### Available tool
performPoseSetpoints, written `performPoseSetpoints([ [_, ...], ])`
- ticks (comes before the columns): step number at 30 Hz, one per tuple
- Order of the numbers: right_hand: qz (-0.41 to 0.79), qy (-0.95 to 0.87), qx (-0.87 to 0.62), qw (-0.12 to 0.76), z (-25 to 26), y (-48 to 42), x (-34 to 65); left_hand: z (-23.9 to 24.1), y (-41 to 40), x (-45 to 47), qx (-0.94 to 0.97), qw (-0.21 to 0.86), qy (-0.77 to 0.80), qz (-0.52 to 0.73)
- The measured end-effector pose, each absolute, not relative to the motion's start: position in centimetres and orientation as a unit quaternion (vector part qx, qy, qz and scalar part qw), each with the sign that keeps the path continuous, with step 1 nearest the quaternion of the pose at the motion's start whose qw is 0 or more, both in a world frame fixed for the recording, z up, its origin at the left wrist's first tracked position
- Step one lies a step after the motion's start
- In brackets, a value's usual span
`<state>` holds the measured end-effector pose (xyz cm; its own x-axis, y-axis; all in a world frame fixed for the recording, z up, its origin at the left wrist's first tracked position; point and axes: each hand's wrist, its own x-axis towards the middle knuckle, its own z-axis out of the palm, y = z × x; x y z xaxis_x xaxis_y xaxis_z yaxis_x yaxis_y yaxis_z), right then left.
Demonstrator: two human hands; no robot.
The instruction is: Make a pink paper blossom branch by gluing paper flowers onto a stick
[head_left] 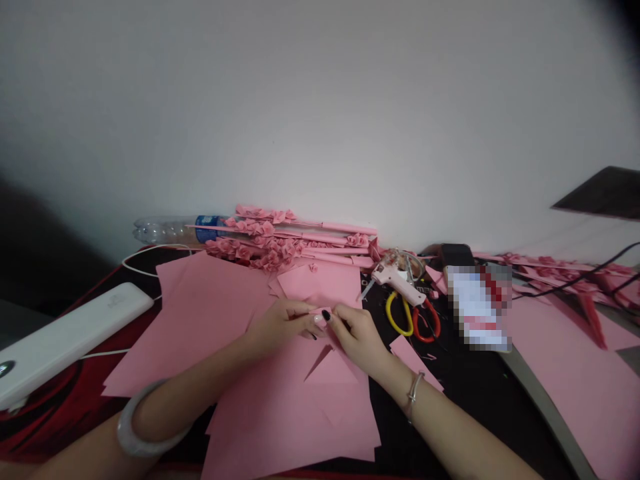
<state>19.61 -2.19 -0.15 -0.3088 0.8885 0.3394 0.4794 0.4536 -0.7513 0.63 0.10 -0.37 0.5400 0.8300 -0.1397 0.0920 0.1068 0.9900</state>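
Note:
My left hand (284, 327) and my right hand (359, 335) meet at the middle of the table, thumbs close together. Between their fingertips they pinch a small piece of pink paper (321, 311), mostly covered by the fingers. Beneath them lies a stack of pink paper sheets (295, 420). A folded pink paper piece (333, 368) rests on the stack just below my right hand. Behind the hands, several pink paper flowers (283, 253) with long rolled stems lie against the wall.
Right of my hands are a hot glue gun (400, 283), a tool with yellow and red loop handles (425, 322), and a phone (477, 310) with its screen blurred. Leftward lie a white oblong device (75, 340) with a cable and a plastic bottle (173, 230). More pink sheets (575, 373) lie far right.

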Motion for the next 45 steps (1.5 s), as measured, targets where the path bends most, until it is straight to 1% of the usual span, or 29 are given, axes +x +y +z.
performPoseSetpoints([
  [4,0.254,-0.728,-0.481,0.418,-0.2,-2.1,19.7,-0.1,0.1,0.6,0.583,0.626,0.415,0.309],
  [6,0.255,-0.735,-0.458,0.431,0.0,-2.0,19.7,0.0,0.1,0.6,0.585,0.622,0.416,0.312],
  [10,0.281,-0.773,-0.373,0.43,0.3,-1.9,19.6,0.2,0.1,0.8,0.588,0.625,0.407,0.314],
  [13,0.282,-0.773,-0.365,0.435,0.1,-1.9,19.6,0.2,0.1,0.8,0.579,0.626,0.415,0.317],
  [18,0.25,-0.776,-0.372,0.444,-0.2,-2.1,19.6,0.3,0.1,0.7,0.58,0.628,0.419,0.305],
  [24,0.182,-0.793,-0.364,0.454,-0.3,-2.2,19.7,0.6,0.1,0.7,0.565,0.65,0.414,0.295],
  [36,0.127,-0.855,-0.339,0.371,0.4,-2.2,20.1,0.6,0.3,0.7,0.44,0.722,0.43,0.315],
  [45,0.119,-0.873,-0.369,0.295,0.9,-2.5,19.8,0.2,0.3,0.6,0.427,0.732,0.411,0.336],
])
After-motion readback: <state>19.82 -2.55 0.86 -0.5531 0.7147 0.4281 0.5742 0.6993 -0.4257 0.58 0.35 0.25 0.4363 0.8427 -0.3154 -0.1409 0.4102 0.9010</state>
